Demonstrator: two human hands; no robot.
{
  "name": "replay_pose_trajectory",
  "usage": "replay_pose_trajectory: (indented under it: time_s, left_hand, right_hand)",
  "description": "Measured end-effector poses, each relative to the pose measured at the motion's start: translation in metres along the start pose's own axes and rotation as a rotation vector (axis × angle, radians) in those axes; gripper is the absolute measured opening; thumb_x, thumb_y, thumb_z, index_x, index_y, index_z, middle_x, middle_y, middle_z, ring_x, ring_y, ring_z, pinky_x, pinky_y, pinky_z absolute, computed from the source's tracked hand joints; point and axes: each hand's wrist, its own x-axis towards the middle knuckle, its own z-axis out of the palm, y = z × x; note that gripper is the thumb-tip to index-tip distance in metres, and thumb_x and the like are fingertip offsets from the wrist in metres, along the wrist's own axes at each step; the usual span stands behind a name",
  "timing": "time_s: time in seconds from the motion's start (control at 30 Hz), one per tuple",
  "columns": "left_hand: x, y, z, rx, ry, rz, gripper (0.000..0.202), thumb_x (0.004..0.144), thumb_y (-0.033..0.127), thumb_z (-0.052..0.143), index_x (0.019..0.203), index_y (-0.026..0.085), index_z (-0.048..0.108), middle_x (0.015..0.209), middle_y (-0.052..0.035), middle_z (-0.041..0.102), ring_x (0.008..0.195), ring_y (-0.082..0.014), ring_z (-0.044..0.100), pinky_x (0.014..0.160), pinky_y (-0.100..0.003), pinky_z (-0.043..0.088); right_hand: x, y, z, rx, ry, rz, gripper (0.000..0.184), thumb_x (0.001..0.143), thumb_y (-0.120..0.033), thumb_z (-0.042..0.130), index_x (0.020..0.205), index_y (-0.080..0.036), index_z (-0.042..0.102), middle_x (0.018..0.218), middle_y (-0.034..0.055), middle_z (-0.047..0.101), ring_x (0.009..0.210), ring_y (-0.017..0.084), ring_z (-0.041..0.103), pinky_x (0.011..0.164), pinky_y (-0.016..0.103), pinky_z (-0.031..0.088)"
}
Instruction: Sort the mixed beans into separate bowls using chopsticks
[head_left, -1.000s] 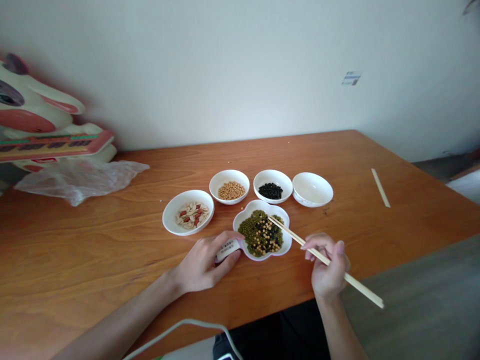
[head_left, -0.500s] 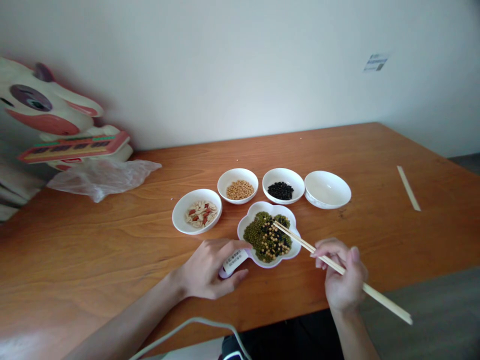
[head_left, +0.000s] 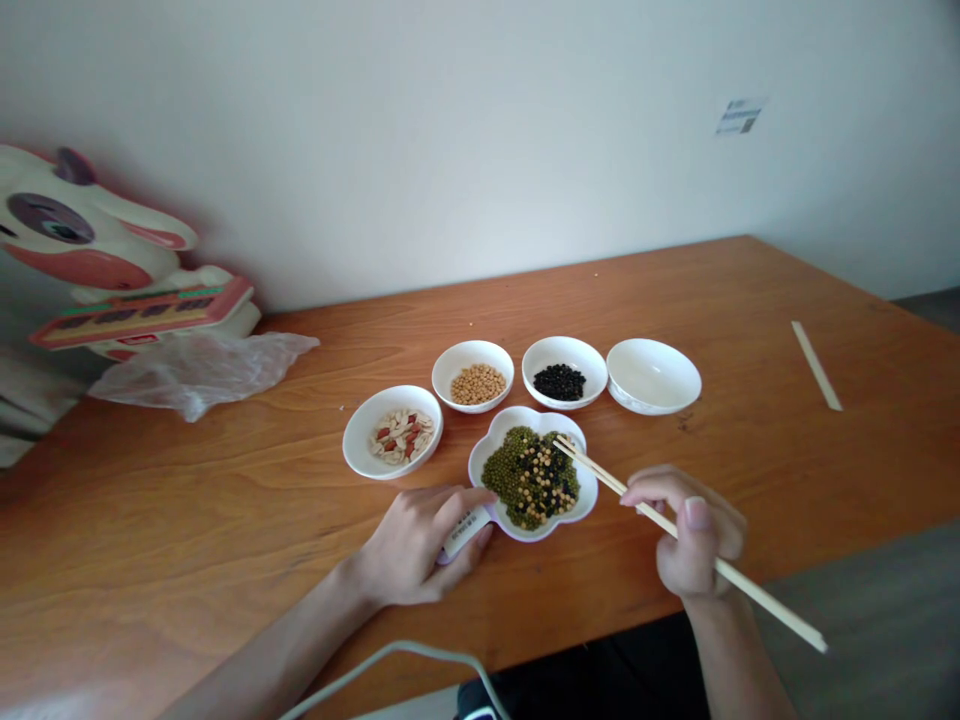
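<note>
My right hand (head_left: 694,530) is closed around a pair of wooden chopsticks (head_left: 611,482). Their tips are at the far right part of the beans in a flower-shaped dish (head_left: 592,500). Green, black and yellow beans (head_left: 532,475) lie mixed in that dish; whether the tips pinch a bean I cannot tell. My left hand (head_left: 420,540) grips the dish's handle (head_left: 463,532), which bears a white label. Beyond the dish, a white bowl holds yellow beans (head_left: 478,384) and another holds black beans (head_left: 559,382). A third bowl (head_left: 652,377) at the right shows a bare inside.
A bowl of pale and reddish seeds (head_left: 401,437) stands left of the dish. A clear plastic bag (head_left: 210,372) lies before a cow-shaped toy keyboard (head_left: 142,310) at the back left. A paper strip (head_left: 817,366) lies far right. A cable (head_left: 405,645) loops at the near edge.
My right hand has turned slightly, its fingers curling more over the chopsticks, whose tips stay at the beans. My left hand keeps its grip on the handle. The view has shifted slightly.
</note>
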Motion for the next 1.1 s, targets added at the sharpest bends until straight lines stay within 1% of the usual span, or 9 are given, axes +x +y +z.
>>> replay_pose_trajectory:
  time_s: [0.07, 0.17, 0.23, 0.33, 0.4, 0.5, 0.63, 0.8, 1.1]
  left_hand:
    - [-0.001, -0.001, 0.000, -0.010, -0.016, -0.026, 0.041, 0.102, 0.025, 0.059, 0.142, 0.024, 0.048, 0.113, -0.0082, 0.079, 0.087, -0.0208, 0.077, 0.076, -0.033, 0.062]
    - [-0.001, -0.001, 0.000, -0.014, -0.024, -0.040, 0.043, 0.102, 0.025, 0.059, 0.143, 0.025, 0.047, 0.115, -0.0079, 0.079, 0.089, -0.0207, 0.078, 0.079, -0.034, 0.063]
    - [-0.002, -0.001, 0.000, -0.019, -0.024, -0.038, 0.043, 0.102, 0.025, 0.060, 0.143, 0.025, 0.047, 0.116, -0.0078, 0.079, 0.091, -0.0206, 0.078, 0.081, -0.034, 0.063]
    - [-0.002, 0.000, 0.000, -0.018, -0.019, -0.035, 0.043, 0.102, 0.025, 0.060, 0.143, 0.025, 0.048, 0.118, -0.0078, 0.079, 0.094, -0.0207, 0.079, 0.083, -0.033, 0.063]
    - [-0.002, 0.000, 0.000, -0.011, -0.011, -0.032, 0.043, 0.102, 0.025, 0.060, 0.144, 0.025, 0.048, 0.117, -0.0078, 0.079, 0.093, -0.0209, 0.079, 0.082, -0.033, 0.063]
    - [-0.003, -0.001, 0.000, -0.007, -0.009, -0.029, 0.044, 0.102, 0.025, 0.060, 0.144, 0.025, 0.047, 0.118, -0.0083, 0.079, 0.093, -0.0211, 0.079, 0.081, -0.032, 0.063]
    - [-0.004, -0.002, 0.001, -0.016, -0.024, -0.038, 0.045, 0.102, 0.024, 0.060, 0.145, 0.025, 0.048, 0.119, -0.0079, 0.078, 0.094, -0.0207, 0.079, 0.082, -0.033, 0.063]
    - [-0.004, -0.001, 0.000, -0.010, -0.024, -0.038, 0.044, 0.102, 0.025, 0.059, 0.144, 0.025, 0.048, 0.119, -0.0088, 0.079, 0.094, -0.0211, 0.079, 0.081, -0.032, 0.064]
    - [-0.004, 0.002, 0.002, 0.000, -0.012, -0.040, 0.043, 0.102, 0.025, 0.059, 0.143, 0.024, 0.047, 0.115, -0.0087, 0.079, 0.092, -0.0215, 0.079, 0.082, -0.033, 0.064]
  right_hand:
    - [0.000, -0.001, -0.001, -0.004, 0.012, -0.006, 0.067, 0.111, -0.053, 0.031, 0.076, -0.021, 0.078, 0.075, 0.0071, 0.073, 0.066, 0.020, 0.067, 0.055, 0.034, 0.045]
    - [-0.004, -0.003, 0.000, 0.038, 0.057, 0.052, 0.079, 0.110, -0.063, 0.021, 0.069, -0.022, 0.074, 0.067, 0.0075, 0.068, 0.061, 0.021, 0.064, 0.049, 0.033, 0.042]
    - [-0.007, -0.005, 0.000, 0.056, 0.069, 0.090, 0.081, 0.109, -0.066, 0.019, 0.067, -0.022, 0.073, 0.065, 0.0073, 0.067, 0.058, 0.021, 0.063, 0.047, 0.033, 0.040]
    - [-0.008, -0.004, 0.001, 0.032, 0.018, 0.064, 0.080, 0.109, -0.066, 0.018, 0.070, -0.022, 0.072, 0.067, 0.0066, 0.068, 0.058, 0.020, 0.063, 0.048, 0.033, 0.041]
    - [-0.008, -0.002, 0.002, 0.006, -0.043, 0.014, 0.078, 0.110, -0.064, 0.019, 0.073, -0.022, 0.073, 0.069, 0.0062, 0.070, 0.060, 0.020, 0.065, 0.050, 0.032, 0.042]
    - [-0.010, 0.001, 0.002, -0.010, -0.083, -0.031, 0.074, 0.109, -0.065, 0.022, 0.079, -0.023, 0.074, 0.073, 0.0064, 0.071, 0.064, 0.020, 0.067, 0.053, 0.033, 0.044]
    - [-0.014, 0.003, -0.001, -0.063, -0.073, -0.073, 0.075, 0.110, -0.064, 0.017, 0.082, -0.023, 0.074, 0.075, 0.0070, 0.072, 0.067, 0.021, 0.069, 0.056, 0.034, 0.047]
    - [-0.014, 0.003, 0.001, -0.076, -0.051, -0.073, 0.075, 0.110, -0.063, 0.016, 0.079, -0.023, 0.072, 0.071, 0.0068, 0.070, 0.063, 0.021, 0.067, 0.054, 0.034, 0.046]
    - [-0.012, -0.003, 0.016, -0.079, -0.060, -0.114, 0.065, 0.110, -0.062, 0.028, 0.075, -0.023, 0.068, 0.067, 0.0057, 0.067, 0.061, 0.021, 0.065, 0.056, 0.035, 0.044]
